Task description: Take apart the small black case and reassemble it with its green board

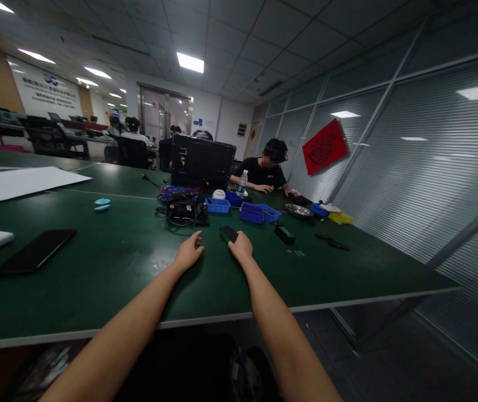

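Right hand (243, 245) grasping a small black box (226, 233) near the middle of the green tabletop (117, 290).
The left hand (189, 251) is released and loosely curled, just left of the box. Black calligraphy marks the red poster (325, 146); lettering on the wall sign (44, 89) and bottle (243, 183) is too small to read.

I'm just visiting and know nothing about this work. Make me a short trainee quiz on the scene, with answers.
1. Which hand of the camera wearer holds a dark box?
2. True or false: in this view, the white ball is left of the clear bottle.
3. Fill in: the black slab lies on a ____ table.

Key:
1. The right hand
2. True
3. Green
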